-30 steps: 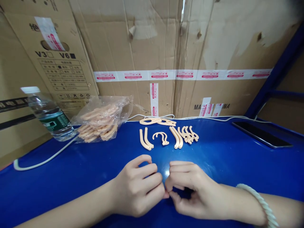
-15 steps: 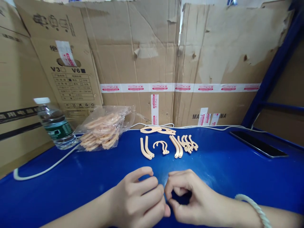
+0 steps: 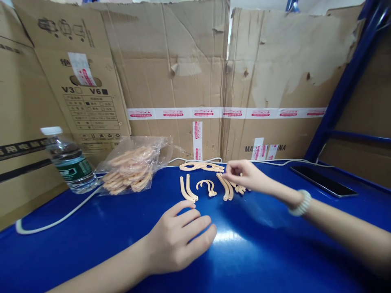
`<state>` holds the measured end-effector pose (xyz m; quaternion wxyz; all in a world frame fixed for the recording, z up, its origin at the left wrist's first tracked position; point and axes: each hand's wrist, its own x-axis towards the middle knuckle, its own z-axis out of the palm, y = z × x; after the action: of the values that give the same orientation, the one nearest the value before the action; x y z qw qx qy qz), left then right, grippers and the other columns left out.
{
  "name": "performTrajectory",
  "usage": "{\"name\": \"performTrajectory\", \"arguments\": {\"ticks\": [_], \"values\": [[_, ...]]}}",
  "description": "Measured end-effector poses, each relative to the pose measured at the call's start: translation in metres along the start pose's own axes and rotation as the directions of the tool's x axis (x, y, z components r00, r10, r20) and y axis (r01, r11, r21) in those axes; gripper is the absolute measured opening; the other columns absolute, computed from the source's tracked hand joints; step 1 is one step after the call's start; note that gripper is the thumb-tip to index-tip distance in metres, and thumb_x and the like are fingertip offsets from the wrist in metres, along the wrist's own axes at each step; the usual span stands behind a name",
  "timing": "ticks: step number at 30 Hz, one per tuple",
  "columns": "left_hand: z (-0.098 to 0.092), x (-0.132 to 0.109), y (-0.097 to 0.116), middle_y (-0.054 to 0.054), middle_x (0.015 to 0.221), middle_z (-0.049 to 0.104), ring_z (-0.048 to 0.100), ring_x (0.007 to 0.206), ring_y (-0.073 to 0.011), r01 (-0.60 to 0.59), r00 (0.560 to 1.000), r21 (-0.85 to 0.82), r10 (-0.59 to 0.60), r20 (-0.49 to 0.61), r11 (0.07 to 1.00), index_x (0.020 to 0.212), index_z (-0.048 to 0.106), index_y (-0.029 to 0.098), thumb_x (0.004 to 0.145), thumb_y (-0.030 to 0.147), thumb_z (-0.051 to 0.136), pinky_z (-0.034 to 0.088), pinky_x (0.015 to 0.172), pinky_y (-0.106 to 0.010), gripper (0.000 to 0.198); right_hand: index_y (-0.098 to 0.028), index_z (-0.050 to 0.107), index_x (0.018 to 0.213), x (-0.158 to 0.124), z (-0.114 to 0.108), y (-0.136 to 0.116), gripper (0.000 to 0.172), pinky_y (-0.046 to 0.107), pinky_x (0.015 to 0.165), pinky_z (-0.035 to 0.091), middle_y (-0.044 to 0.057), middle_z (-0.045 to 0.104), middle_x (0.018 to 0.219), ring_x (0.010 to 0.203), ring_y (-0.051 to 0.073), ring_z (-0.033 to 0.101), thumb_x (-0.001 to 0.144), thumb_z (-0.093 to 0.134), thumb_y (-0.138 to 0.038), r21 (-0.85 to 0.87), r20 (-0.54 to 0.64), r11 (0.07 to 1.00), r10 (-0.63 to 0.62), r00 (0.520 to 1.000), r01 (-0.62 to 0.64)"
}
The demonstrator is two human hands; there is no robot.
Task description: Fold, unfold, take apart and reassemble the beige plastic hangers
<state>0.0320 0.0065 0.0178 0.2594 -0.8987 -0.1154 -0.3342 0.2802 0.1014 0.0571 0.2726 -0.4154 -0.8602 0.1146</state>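
Note:
Peach plastic pieces lie in a row on the blue table (image 3: 275, 244): a curved pair (image 3: 187, 189), a small hooked piece (image 3: 207, 185), a longer curved pair (image 3: 227, 190) and a small heap of hooks (image 3: 240, 189). Behind them lies a flat frame-shaped piece (image 3: 200, 166). My right hand (image 3: 246, 176) reaches over the heap. Its thumb and forefinger are pinched at the top end of the longer curved pair, and the hand is slightly blurred. My left hand (image 3: 180, 238) rests on the table nearer me, fingers loosely laid out and holding nothing. A pale bead bracelet (image 3: 301, 203) is on my right wrist.
A clear bag of more peach pieces (image 3: 131, 167) lies at the back left, beside a water bottle (image 3: 69, 160). A white cable (image 3: 55, 221) runs along the left and back. A dark phone (image 3: 324, 181) lies at the right. Cardboard boxes (image 3: 183, 73) wall the back; a blue post (image 3: 345, 85) rises at right.
My right hand left the left hand and reached forward to the row of pieces. My left hand stayed near me and its fingers relaxed onto the table.

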Motion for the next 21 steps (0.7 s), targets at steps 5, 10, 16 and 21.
{"name": "performTrajectory", "arguments": {"ticks": [5, 10, 16, 21], "values": [[0.003, -0.004, -0.005, -0.006, 0.087, 0.073, 0.063, 0.071, -0.0170, 0.034, 0.998, -0.033, -0.033, 0.044, 0.999, 0.097, 0.064, 0.012, 0.085, 0.007, 0.052, 0.046, 0.080, -0.038, 0.017, -0.013, 0.061, 0.077, 0.063, -0.016, 0.062, 0.020, 0.029, 0.067, 0.048, 0.002, 0.062, 0.073, 0.069, 0.015, 0.059, 0.088, 0.064, -0.029, -0.242, -0.059, 0.957, 0.149, 0.987, -0.159], [0.004, -0.008, -0.008, -0.006, 0.089, 0.072, 0.062, 0.073, -0.0178, 0.078, 0.993, -0.067, -0.072, 0.095, 0.995, 0.099, 0.062, 0.012, 0.087, 0.008, 0.050, 0.045, 0.079, -0.038, 0.017, -0.015, 0.062, 0.108, 0.089, -0.017, 0.094, 0.022, 0.038, 0.080, 0.054, 0.006, 0.064, 0.109, 0.093, 0.019, 0.064, 0.094, 0.059, -0.031, -0.394, 0.037, 0.892, 0.256, 0.966, -0.222], [0.005, -0.009, -0.007, -0.005, 0.090, 0.071, 0.060, 0.072, -0.0171, 0.091, 0.990, -0.110, -0.078, 0.116, 0.990, 0.099, 0.061, 0.012, 0.086, 0.009, 0.051, 0.044, 0.080, -0.038, 0.016, -0.016, 0.062, 0.112, 0.090, -0.013, 0.089, 0.025, 0.040, 0.084, 0.053, 0.007, 0.063, 0.114, 0.098, 0.021, 0.063, 0.094, 0.059, -0.033, -0.495, 0.005, 0.806, 0.377, 0.926, -0.325], [0.007, -0.011, -0.007, -0.005, 0.089, 0.070, 0.059, 0.073, -0.0173, 0.109, 0.987, -0.124, -0.092, 0.133, 0.986, 0.098, 0.061, 0.012, 0.087, 0.008, 0.051, 0.044, 0.079, -0.037, 0.015, -0.014, 0.063, 0.108, 0.090, -0.002, 0.074, 0.027, 0.040, 0.084, 0.053, 0.008, 0.064, 0.109, 0.096, 0.021, 0.063, 0.095, 0.057, -0.037, -0.471, 0.073, 0.825, 0.388, 0.919, -0.311]]}}
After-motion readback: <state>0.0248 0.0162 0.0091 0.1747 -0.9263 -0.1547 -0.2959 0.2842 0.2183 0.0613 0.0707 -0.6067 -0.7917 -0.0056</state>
